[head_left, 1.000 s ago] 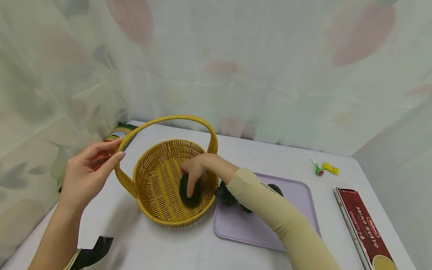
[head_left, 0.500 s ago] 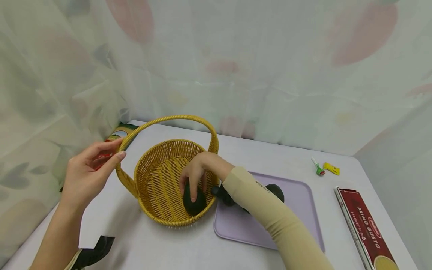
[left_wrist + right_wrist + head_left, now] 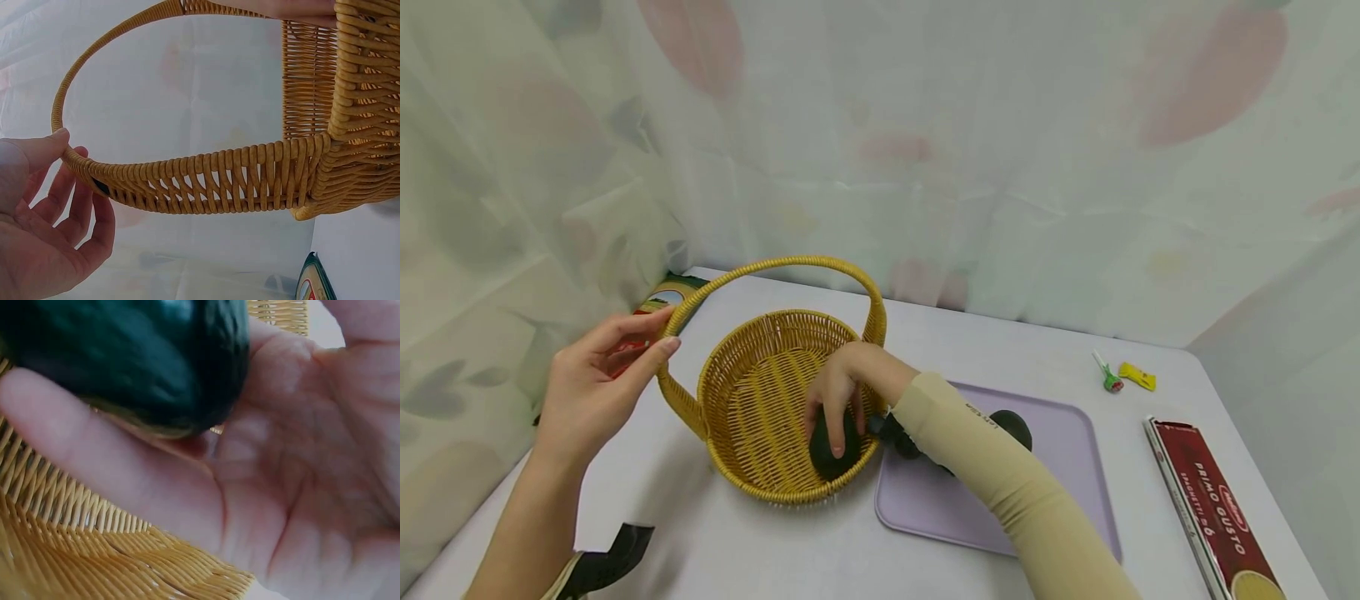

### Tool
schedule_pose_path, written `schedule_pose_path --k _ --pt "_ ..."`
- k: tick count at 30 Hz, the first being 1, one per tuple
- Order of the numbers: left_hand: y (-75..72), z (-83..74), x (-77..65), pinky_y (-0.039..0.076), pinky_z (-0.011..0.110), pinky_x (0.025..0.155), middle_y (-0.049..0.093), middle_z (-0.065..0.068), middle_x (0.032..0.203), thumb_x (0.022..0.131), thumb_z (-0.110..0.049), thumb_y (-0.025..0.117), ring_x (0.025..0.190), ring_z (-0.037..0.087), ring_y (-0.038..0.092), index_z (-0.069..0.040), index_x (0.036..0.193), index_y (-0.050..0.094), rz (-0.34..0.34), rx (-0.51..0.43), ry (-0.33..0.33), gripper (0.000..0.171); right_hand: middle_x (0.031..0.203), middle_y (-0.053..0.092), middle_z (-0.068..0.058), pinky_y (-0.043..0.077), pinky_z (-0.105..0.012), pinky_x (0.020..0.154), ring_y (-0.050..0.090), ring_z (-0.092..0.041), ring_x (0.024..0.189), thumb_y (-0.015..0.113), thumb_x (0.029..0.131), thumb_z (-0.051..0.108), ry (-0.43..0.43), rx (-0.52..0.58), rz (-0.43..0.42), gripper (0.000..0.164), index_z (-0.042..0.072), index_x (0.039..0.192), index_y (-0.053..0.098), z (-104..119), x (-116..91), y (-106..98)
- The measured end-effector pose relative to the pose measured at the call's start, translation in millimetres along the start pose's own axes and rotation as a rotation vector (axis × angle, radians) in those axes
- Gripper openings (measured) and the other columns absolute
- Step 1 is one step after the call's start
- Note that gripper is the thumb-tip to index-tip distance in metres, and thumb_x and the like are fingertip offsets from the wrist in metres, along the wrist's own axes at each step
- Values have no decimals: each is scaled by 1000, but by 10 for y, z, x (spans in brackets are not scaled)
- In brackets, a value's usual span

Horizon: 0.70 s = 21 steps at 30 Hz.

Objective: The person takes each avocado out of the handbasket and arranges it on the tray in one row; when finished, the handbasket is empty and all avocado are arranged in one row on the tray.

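Note:
A round woven basket [image 3: 790, 498] with a tall arched handle [image 3: 797, 261] stands on the table. Near the handle's left base, my left hand [image 3: 587, 383] pinches it between thumb and fingers, with the other fingers curled below it in the left wrist view. My right hand [image 3: 844, 379] reaches into the basket from the right. Its fingers grip a dark green avocado [image 3: 825, 457] low against the near right wall. In the right wrist view the avocado [image 3: 137, 362] shows bumpy, glossy skin beside the fingers and palm. Most of the basket's woven bottom is visible.
A lilac tray [image 3: 1060, 492] sits right of the basket, under my right forearm, with another dark avocado [image 3: 1011, 427] on it. Farther right lie a lollipop [image 3: 1111, 382], a yellow wrapped candy [image 3: 1137, 376] and a red spaghetti box [image 3: 1217, 508]. A green packet [image 3: 673, 289] stands behind the left hand.
My right hand has moved the avocado slightly right and nearer to me inside the basket, against its near right wall. The left hand keeps its hold on the handle.

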State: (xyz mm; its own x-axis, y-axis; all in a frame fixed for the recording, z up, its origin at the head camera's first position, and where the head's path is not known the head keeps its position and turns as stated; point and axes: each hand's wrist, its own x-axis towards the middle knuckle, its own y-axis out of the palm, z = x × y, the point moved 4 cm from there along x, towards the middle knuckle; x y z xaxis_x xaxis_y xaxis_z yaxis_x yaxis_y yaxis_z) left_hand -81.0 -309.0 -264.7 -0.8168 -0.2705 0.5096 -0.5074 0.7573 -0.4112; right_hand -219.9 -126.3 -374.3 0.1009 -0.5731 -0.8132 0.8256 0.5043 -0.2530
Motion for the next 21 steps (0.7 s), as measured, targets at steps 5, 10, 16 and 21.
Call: schedule_pose_path --k 5,10,16,21 --pt "-1 2 -2 50 9 79 68 -6 114 85 7 70 86 7 64 0 117 68 -4 0 2 33 115 57 1 58 -38 81 62 -13 99 84 76 14 10 -28 10 45 20 116 62 8 2 31" --pt "-2 4 -2 49 9 79 68 -6 114 85 7 70 86 6 64 -1 117 68 -7 9 5 33 114 56 -2 58 -39 79 61 -14 98 84 76 15 -19 -44 -3 44 19 112 58 11 -27 49" --pt "3 6 -4 50 9 78 68 -9 114 85 7 70 85 6 64 2 117 67 -3 6 2 33 121 50 2 59 -36 77 56 -11 106 84 77 22 -91 -46 -83 53 19 122 56 -50 -127 63" --pt "2 8 0 49 9 79 67 -11 114 85 6 70 87 5 64 3 117 67 0 0 -8 32 133 49 8 47 -26 95 47 -6 121 79 80 38 -166 -204 -178 67 18 138 52 -100 -219 56"
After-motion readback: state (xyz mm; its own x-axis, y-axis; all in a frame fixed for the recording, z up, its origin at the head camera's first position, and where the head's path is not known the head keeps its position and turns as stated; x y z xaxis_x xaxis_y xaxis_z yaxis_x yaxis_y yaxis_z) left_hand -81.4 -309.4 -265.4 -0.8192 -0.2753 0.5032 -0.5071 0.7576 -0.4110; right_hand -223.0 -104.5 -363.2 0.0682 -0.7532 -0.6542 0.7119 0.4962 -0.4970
